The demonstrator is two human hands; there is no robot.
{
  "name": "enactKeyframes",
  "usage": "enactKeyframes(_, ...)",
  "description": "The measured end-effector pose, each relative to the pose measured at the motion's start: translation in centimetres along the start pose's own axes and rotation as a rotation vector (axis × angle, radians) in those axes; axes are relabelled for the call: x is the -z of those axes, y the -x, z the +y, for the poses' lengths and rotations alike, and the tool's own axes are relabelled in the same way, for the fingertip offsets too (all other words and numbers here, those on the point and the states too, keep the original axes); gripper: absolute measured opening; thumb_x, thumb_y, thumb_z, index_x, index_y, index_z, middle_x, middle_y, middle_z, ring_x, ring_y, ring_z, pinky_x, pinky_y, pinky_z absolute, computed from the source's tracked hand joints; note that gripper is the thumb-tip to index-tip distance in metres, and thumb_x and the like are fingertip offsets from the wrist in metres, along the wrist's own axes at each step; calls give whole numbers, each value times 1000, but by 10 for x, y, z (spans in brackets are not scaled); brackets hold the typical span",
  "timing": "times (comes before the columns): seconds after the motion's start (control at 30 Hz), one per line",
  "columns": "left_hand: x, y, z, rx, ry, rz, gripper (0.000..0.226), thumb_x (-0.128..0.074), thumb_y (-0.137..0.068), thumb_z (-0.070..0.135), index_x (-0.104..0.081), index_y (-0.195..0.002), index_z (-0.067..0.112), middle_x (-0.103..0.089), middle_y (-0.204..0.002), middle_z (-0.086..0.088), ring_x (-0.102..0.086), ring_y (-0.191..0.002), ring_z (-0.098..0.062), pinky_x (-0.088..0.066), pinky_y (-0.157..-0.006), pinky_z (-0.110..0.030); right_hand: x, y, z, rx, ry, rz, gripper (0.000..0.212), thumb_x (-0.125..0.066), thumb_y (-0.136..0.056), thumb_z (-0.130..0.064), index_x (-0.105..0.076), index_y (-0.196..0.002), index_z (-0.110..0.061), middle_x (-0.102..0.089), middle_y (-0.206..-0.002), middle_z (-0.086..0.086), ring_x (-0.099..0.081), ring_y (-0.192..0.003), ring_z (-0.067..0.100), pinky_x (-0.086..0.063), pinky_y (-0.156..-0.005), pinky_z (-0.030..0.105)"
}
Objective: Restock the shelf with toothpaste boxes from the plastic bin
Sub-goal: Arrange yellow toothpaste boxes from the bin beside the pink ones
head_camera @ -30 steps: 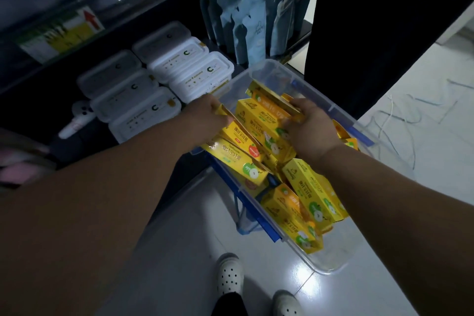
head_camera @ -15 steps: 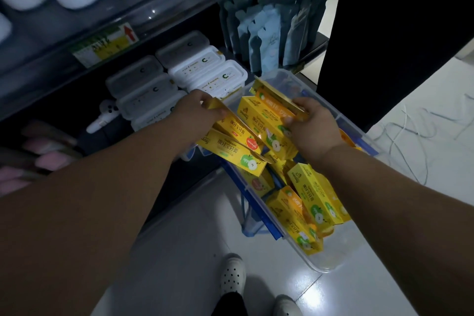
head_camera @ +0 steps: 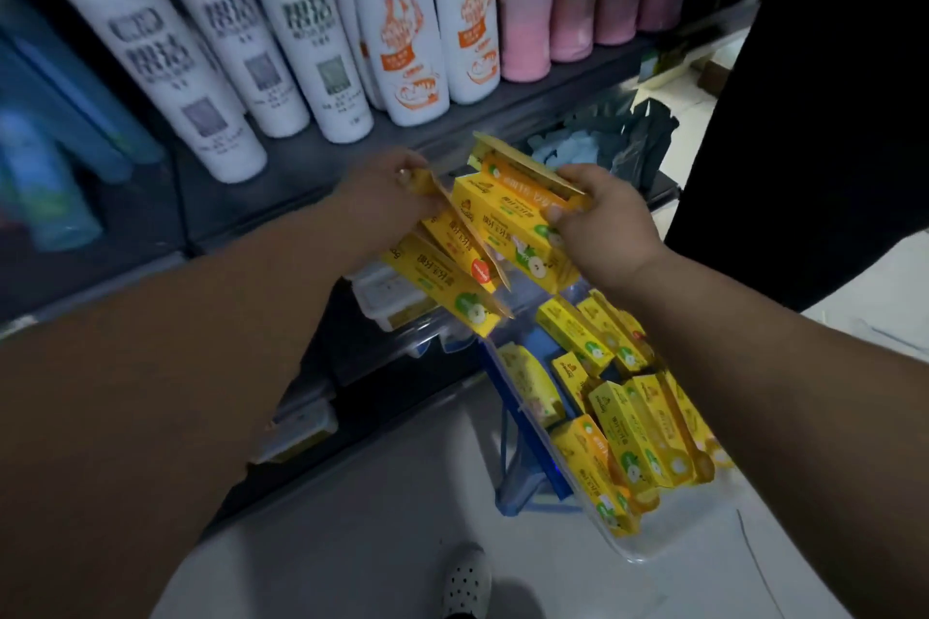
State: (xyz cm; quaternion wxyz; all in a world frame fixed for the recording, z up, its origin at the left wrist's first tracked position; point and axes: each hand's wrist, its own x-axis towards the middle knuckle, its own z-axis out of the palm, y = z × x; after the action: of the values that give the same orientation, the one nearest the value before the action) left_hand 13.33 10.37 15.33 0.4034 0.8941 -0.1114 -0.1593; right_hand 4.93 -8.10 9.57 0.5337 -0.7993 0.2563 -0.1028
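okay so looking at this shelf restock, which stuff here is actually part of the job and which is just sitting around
Part of the job:
yellow toothpaste boxes held between left hand and right hand
plastic bin with more boxes
shelf

Just sitting around:
white bottles
pink bottles
white cases

We see white bottles (head_camera: 221, 65) standing in a blurred row, two orange-printed bottles (head_camera: 402, 30) just right of them and pink bottles (head_camera: 525, 0) further right. Far below the white bottles, a white perforated shoe (head_camera: 467, 583) rests on the pale floor (head_camera: 352, 543).
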Motion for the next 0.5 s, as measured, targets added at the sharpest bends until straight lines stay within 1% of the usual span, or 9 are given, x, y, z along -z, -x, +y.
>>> enactKeyframes(0.03,13,5,9,-10,-20,9,37,-70,-86,26,-55,-120,25,-53,-92,11,-52,-77,-8,-44,-63,-23,2,2,-15,19,-7,-12,42,-63,-92,-15,-55,-130,-31,-62,-110,9,-68,-81,21,-57,-83,44)
enactKeyframes(0.07,23,10,16,-18,-36,17,35,-70,-86,26,-55,-118,26,-51,-89,13,-51,-75,-6,-42,-60,-22,3,4,-27,35,-9,-19,42,-63,-91,-14,-55,-130,-30,-64,-105,7,-68,-82,21,-57,-83,45)
enactKeyframes(0.1,34,14,23,-27,-46,31,35,-70,-86,27,-56,-118,26,-53,-92,10,-51,-76,-7,-40,-58,-21,4,6,-39,67,-10,-17,42,-63,-90,-15,-57,-128,-30,-65,-105,5,-68,-85,23,-56,-84,46)
enactKeyframes(0.17,59,27,36,-36,-55,67,43,-72,-84,28,-56,-124,28,-55,-107,2,-54,-79,-12,-39,-54,-20,7,11,-67,123,-1,-16,42,-65,-88,-17,-58,-126,-34,-63,-112,6,-67,-91,26,-56,-85,46)
enactKeyframes(0.23,83,40,50,-46,-55,94,45,-71,-85,26,-55,-127,28,-57,-111,0,-57,-76,-11,-40,-53,-21,11,18,-95,163,-12,-23,42,-65,-88,-17,-58,-126,-35,-61,-116,7,-66,-91,25,-56,-86,45)
enactKeyframes(0.33,117,61,72,-53,-35,116,48,-70,-86,26,-53,-131,26,-60,-106,-1,-61,-75,-13,-45,-56,-23,21,31,-137,236,-6,-44,42,-63,-90,-15,-57,-129,-31,-64,-116,3,-65,-96,23,-54,-89,43)
enactKeyframes(0.4,139,75,87,-49,-29,140,49,-70,-87,27,-52,-133,26,-61,-108,-2,-64,-78,-15,-51,-61,-27,29,41,-163,285,-17,-54,43,-62,-91,-15,-55,-131,-30,-64,-115,0,-64,-98,23,-54,-90,44)
enactKeyframes(0.43,150,82,93,-58,-17,150,47,-70,-86,25,-54,-131,26,-63,-107,-2,-66,-78,-16,-54,-64,-29,32,46,-177,309,-14,-55,43,-61,-92,-15,-55,-131,-31,-64,-114,-1,-64,-98,23,-54,-89,44)
enactKeyframes(0.5,170,94,107,-97,-1,173,40,-70,-86,22,-58,-124,24,-69,-98,-2,-68,-75,-18,-57,-68,-34,39,55,-203,364,2,-53,43,-61,-92,-16,-55,-131,-32,-63,-112,-2,-65,-97,23,-55,-88,45)
